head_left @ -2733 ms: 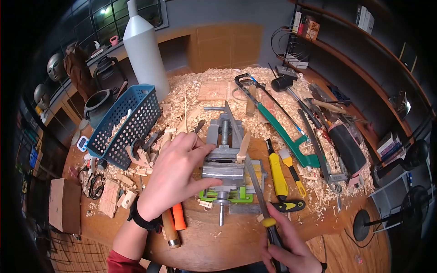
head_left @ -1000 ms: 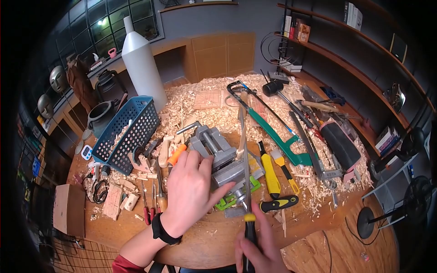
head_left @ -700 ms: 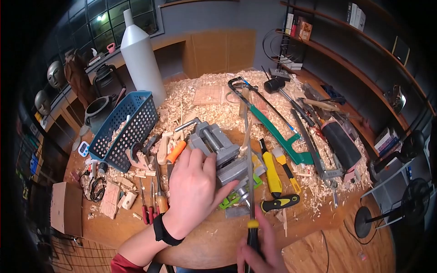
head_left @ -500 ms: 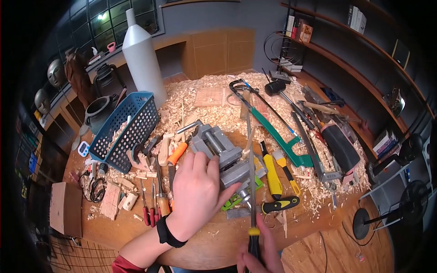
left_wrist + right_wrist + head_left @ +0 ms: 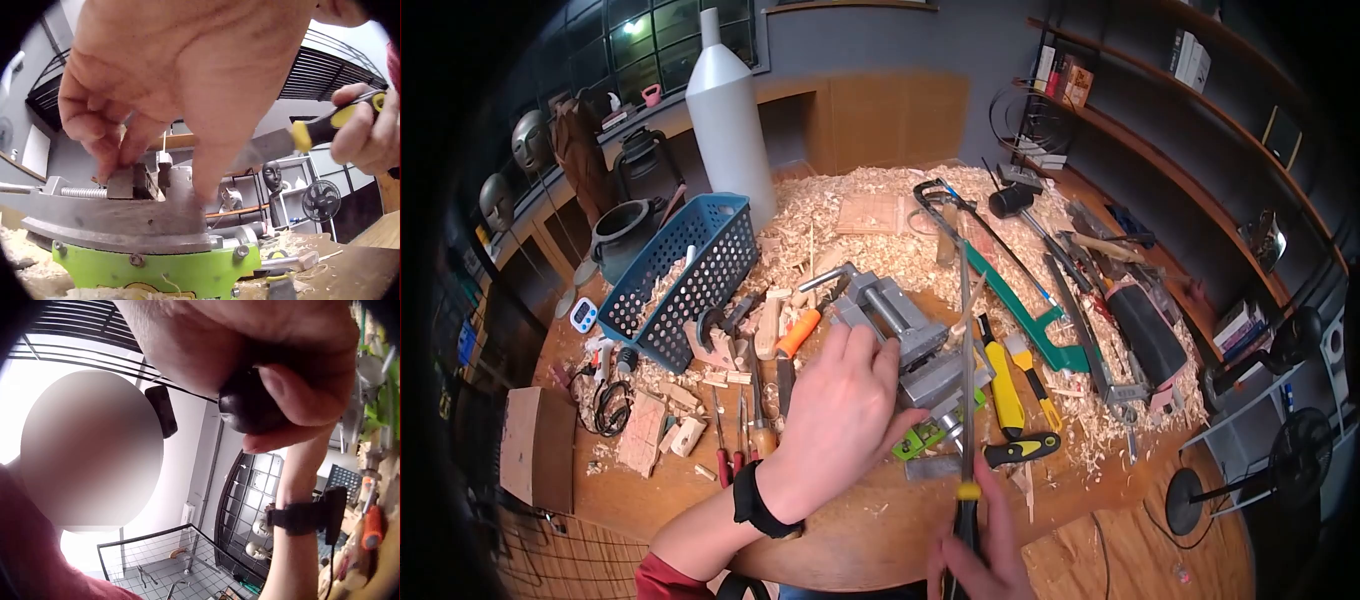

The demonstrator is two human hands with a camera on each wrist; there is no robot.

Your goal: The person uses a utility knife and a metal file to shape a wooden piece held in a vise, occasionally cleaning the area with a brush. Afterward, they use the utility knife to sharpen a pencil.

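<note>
A grey metal vise (image 5: pixel 935 380) on a green base stands turned at an angle on the table. A small pale wooden piece (image 5: pixel 971 304) stands up at its jaws. My left hand (image 5: pixel 840 410) grips the vise body from the left; in the left wrist view the fingers and thumb of the left hand (image 5: pixel 169 81) straddle it. My right hand (image 5: pixel 990 550) holds the black and yellow handle of a long file (image 5: pixel 967 400), its blade pointing away beside the wooden piece. In the right wrist view the right hand (image 5: pixel 300 381) is curled round the dark handle end (image 5: pixel 244 403).
A blue basket (image 5: pixel 680 280) stands at the left, near a tall white bottle (image 5: pixel 730 130). Orange and red-handled tools lie left of the vise. A yellow knife (image 5: pixel 1003 390), a green hacksaw (image 5: pixel 1020 305) and a mallet (image 5: pixel 1008 200) lie to the right. Shavings (image 5: pixel 830 230) cover the back.
Compared with the first frame, the vise has turned, its near end swinging right, with my left hand on it. The file now points more straight ahead and has shifted slightly right in the latest frames.
</note>
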